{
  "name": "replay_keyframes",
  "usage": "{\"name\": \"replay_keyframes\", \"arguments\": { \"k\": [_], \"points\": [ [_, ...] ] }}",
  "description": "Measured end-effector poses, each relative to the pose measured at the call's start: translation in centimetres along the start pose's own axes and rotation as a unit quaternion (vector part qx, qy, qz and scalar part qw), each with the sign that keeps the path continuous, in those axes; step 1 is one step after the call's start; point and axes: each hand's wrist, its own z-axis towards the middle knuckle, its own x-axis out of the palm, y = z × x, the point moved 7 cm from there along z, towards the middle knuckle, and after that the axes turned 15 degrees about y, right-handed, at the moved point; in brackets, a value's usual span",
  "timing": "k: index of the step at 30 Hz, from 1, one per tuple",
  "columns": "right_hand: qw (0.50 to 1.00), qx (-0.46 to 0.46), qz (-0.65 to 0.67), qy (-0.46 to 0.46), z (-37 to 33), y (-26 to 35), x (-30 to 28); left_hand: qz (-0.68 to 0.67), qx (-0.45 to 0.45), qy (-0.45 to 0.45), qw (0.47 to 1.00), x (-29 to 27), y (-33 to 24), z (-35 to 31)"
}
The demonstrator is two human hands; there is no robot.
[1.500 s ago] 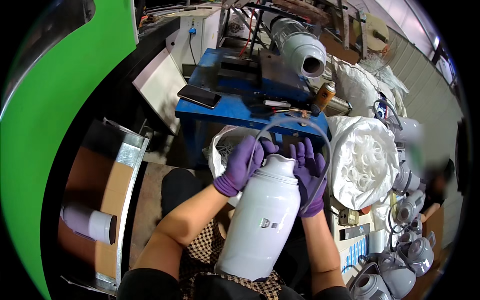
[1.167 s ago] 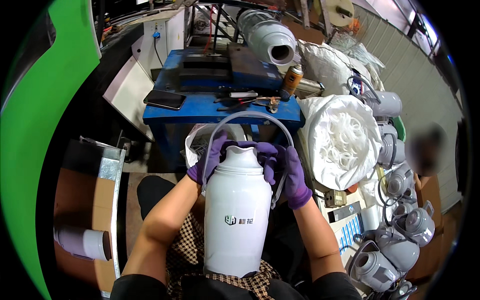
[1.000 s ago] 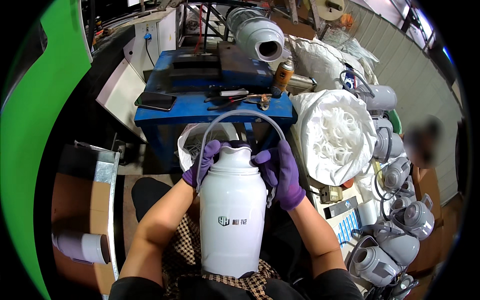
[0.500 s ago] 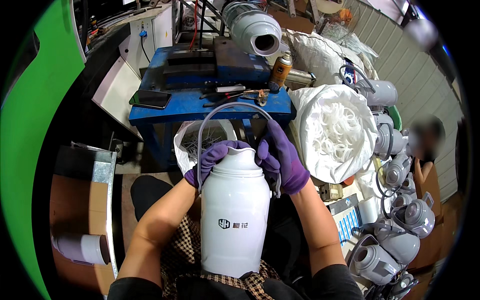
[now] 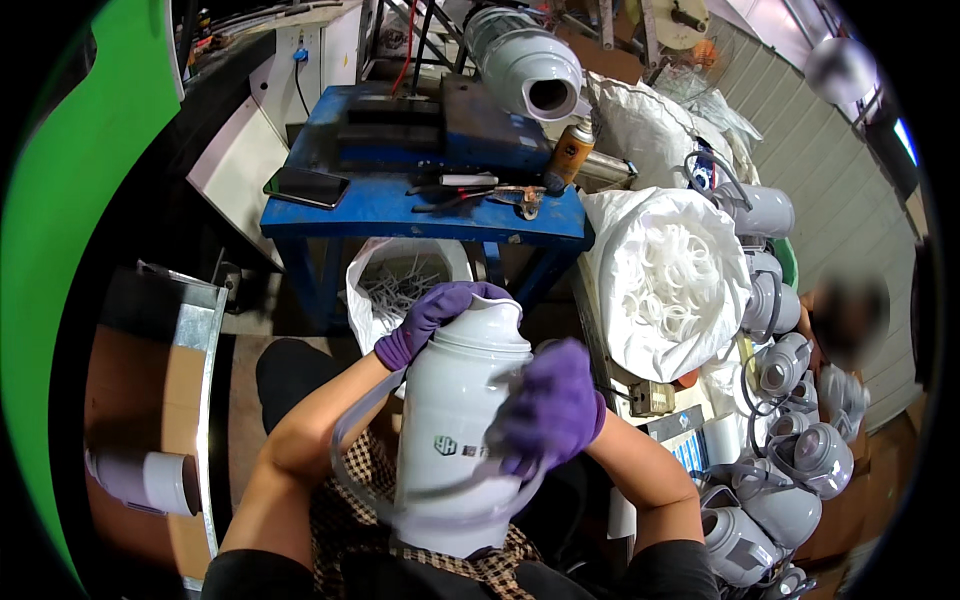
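A pale grey-white thermos jug [image 5: 432, 395] stands upright between my forearms, its pouring lip uppermost and a printed mark on its front. My left hand [image 5: 437, 315], in a purple glove, is closed around the left side of its neck and rim. In front of the jug's right side is my right hand [image 5: 550, 405], also gloved and smeared by motion, so its fingers cannot be read. The jug's grey carrying handle [image 5: 342, 445] hangs in a blurred loop across the lower front, its right end close below my right hand. Whether that hand touches the handle is unclear.
Ahead, a blue metal bench [image 5: 390, 212] bears a phone [image 5: 306, 187], pliers, a spray can [image 5: 570, 155] and another jug [image 5: 525, 70]. A white sack of translucent rings [image 5: 670, 285] stands right. Several jugs [image 5: 790, 500] crowd the far right, near another person. One jug [image 5: 150, 482] lies left.
The handle has swung from above the jug's top down across its front. My right hand has moved down from the neck to the jug's side. My left hand stays at the rim.
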Motion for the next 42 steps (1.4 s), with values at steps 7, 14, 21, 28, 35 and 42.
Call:
{"name": "replay_keyframes", "arguments": {
  "k": [7,14,21,28,35,42],
  "points": [
    [0.854,0.489,0.114,-0.137,-3.6,-7.4,1.9,-0.113,0.002,-0.061,0.992,-0.7,1.8,-0.4],
    [0.615,0.412,0.625,-0.248,-6.4,-9.0,4.1,-0.032,0.068,-0.164,0.984,-4.1,2.8,-0.7],
    [0.814,0.344,0.359,-0.3,-14.2,-6.8,-3.1,0.117,-0.006,-0.252,0.961,-4.9,5.7,-4.9],
    [0.485,0.265,0.213,-0.806,-38.0,-1.8,-19.2,-0.041,0.015,-0.388,0.921,-9.3,3.0,-9.7],
    [0.519,0.476,0.062,-0.707,-49.5,-4.6,-27.6,0.464,-0.117,-0.309,0.822,-6.2,0.0,-9.8],
    [0.646,0.624,0.07,-0.434,-51.5,-13.4,-20.0,0.335,0.183,-0.351,0.855,3.1,-16.1,-20.7]
  ]
}}
